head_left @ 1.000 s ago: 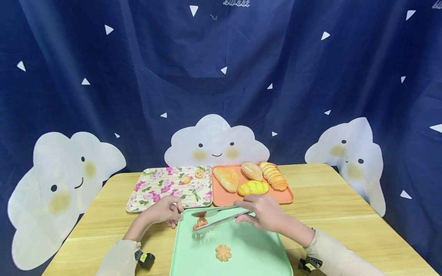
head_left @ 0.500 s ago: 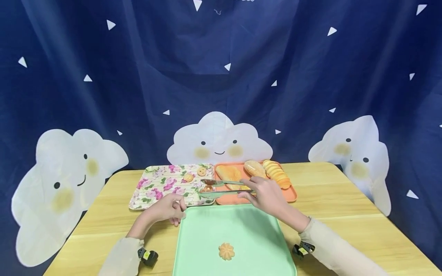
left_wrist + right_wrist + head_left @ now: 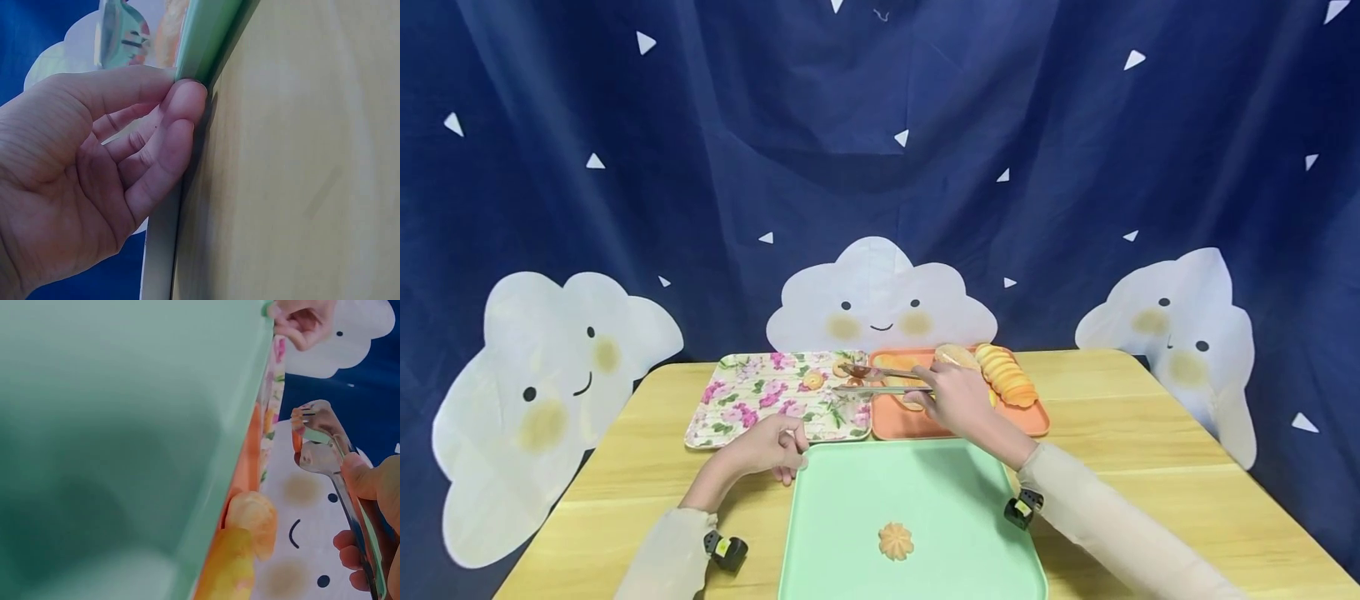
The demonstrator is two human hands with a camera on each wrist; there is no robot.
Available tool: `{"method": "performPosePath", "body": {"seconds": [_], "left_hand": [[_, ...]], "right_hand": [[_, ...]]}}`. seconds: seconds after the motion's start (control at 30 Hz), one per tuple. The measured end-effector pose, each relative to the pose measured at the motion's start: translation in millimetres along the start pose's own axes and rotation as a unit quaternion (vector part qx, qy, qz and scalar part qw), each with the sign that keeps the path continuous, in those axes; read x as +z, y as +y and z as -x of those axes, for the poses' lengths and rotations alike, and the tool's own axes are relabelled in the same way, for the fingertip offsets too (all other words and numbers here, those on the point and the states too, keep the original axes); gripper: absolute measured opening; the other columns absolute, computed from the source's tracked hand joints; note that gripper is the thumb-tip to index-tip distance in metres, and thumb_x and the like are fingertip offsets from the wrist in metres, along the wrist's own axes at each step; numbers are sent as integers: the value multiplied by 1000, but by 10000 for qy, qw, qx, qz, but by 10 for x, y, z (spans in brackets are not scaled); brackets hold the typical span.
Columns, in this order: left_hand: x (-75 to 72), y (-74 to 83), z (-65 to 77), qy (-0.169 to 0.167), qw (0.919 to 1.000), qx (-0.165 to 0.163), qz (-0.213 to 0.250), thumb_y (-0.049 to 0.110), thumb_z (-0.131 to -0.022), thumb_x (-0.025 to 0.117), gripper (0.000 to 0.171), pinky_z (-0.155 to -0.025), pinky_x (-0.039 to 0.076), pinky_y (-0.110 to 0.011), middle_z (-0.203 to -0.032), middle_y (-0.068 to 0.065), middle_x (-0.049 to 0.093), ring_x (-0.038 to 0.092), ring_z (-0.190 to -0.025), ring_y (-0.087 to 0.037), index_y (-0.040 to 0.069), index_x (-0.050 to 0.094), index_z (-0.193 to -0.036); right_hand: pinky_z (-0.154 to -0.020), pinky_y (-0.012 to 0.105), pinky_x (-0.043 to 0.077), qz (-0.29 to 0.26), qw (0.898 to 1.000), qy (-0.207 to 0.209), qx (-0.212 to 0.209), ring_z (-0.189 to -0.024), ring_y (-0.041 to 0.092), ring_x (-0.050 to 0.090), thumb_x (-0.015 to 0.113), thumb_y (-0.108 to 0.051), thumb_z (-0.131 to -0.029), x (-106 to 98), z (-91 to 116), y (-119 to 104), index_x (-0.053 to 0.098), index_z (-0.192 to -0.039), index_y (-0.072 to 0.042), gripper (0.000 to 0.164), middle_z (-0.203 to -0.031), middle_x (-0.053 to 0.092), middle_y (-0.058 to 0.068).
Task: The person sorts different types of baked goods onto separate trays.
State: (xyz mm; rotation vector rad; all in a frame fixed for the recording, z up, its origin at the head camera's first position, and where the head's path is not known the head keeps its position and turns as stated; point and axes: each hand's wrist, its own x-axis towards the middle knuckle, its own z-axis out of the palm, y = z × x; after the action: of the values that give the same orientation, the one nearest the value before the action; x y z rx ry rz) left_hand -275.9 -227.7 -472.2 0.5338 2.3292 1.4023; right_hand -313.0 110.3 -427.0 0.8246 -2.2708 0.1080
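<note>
My left hand [image 3: 767,448] pinches the far left corner of the green tray [image 3: 838,508] between thumb and fingers. The left wrist view shows the thumb [image 3: 128,87] on the tray's rim. In my right hand [image 3: 961,400] are metal tongs [image 3: 887,389], reaching left over the right part of the floral tray [image 3: 711,425]. Their tips hold a brown cookie, probably pretzel-shaped, seen edge-on as an orange-brown cookie [image 3: 297,429] in the right wrist view. It is off the green tray; whether it touches the floral one, I cannot tell. A flower-shaped cookie [image 3: 896,542] lies on the green tray.
Two round cookies, one a plain ring-like cookie [image 3: 813,381], lie on the floral tray. Beside it, an orange tray [image 3: 925,427] bears several breads, including a ridged long bread [image 3: 1006,377]. The tongs and right hand partly cover them. A blue curtain [image 3: 880,192] hangs behind the wooden table [image 3: 1150,467].
From above the green tray, my right hand has moved the tongs and the brown cookie forward to over the floral tray's right side. The left hand stays on the green tray's corner.
</note>
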Motion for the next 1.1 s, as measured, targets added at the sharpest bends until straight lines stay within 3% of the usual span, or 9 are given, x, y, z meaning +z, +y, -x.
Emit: {"method": "performPosePath", "body": {"seconds": [0.43, 0.8, 1.1], "left_hand": [[-22, 25, -4, -27, 10000, 15, 4, 0, -85, 73, 16, -53, 58, -31, -67, -13, 68, 66, -56, -19, -6, 60, -92], [-32, 15, -8, -45, 10000, -4, 51, 0, -86, 73, 17, -53, 58, -33, -66, -9, 68, 66, -55, -18, -7, 60, -93], [-28, 10, -14, -65, 10000, -12, 75, 0, -85, 73, 17, -53, 59, -33, -64, -9, 66, 66, -55, -18, -7, 59, -92]], "right_hand": [[-44, 35, 44, -202, 9958, -767, 456, -59, 22, 59, 81, -41, -84, 175, -166, -59, 74, -97, -12, 32, -71, 64, 5], [-40, 30, 35, -163, 9918, -1090, 644, -49, 15, 42, 80, -43, -84, 238, -251, -80, 64, -80, -12, 35, -60, 49, 2], [-40, 31, 39, -80, 9885, -1296, 778, -52, 17, 50, 80, -46, -84, 250, -260, -105, 70, -89, -12, 35, -65, 57, 4]]}}
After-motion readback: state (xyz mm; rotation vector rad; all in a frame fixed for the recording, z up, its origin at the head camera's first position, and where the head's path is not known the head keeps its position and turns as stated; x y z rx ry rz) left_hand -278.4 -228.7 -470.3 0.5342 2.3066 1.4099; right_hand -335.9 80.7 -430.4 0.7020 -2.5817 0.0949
